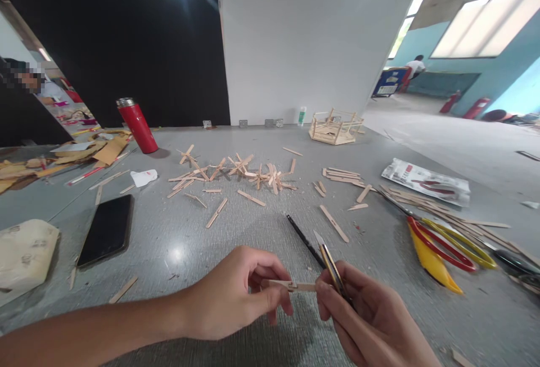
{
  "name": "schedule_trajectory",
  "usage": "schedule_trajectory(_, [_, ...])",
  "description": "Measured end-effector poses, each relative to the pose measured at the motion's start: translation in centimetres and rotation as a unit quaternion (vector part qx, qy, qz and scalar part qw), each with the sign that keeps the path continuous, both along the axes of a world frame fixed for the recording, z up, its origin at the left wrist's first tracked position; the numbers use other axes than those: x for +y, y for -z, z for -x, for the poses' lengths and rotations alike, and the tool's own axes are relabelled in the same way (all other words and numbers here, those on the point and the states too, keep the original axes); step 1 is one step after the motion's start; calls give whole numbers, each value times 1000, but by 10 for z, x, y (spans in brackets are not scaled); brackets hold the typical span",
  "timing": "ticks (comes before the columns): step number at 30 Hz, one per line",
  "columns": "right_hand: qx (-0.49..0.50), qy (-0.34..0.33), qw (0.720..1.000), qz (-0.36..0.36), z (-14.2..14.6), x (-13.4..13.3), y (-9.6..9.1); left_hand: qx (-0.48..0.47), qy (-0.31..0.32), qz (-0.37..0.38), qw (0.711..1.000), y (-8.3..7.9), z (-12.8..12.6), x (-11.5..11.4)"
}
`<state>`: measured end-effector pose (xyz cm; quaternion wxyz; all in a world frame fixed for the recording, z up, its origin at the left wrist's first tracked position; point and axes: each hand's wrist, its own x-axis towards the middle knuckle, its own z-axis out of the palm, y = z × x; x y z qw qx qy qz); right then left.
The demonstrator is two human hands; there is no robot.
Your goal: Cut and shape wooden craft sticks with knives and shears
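At eight o'clock, a phone (106, 231) lies flat. At six, the left hand (240, 294) pinches a notched wooden stick (304, 287). At five, the right hand (367, 306) grips a craft knife (331, 265), thumb at the stick's end. At four, scissors (442, 246). Notching seems under way; the next move probably calls for steady support.

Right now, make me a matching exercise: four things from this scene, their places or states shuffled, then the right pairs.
1. Utility knife
2. Wooden piece
3. Phone
4. Red flask

A. Flat, black side up
B. Reaching from left hand to right hand
C. Standing near the black panel
D. Gripped in the right hand

Pairs: 1-D, 2-B, 3-A, 4-C.
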<state>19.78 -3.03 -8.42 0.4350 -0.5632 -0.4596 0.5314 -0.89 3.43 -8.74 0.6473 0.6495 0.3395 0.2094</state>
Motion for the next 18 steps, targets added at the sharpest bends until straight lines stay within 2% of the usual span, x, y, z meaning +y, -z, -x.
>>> schedule_trajectory(3, [2,0,1000,3,-1,0,1,-37,11,57,998,4,-1,1])
schedule_trajectory(9, [-26,-8,999,24,-6,1,6,-65,39,142,987,-3,-3,7])
schedule_trajectory(18, [-64,3,998,-20,-7,-3,12,-89,-7,106,990,3,-4,5])
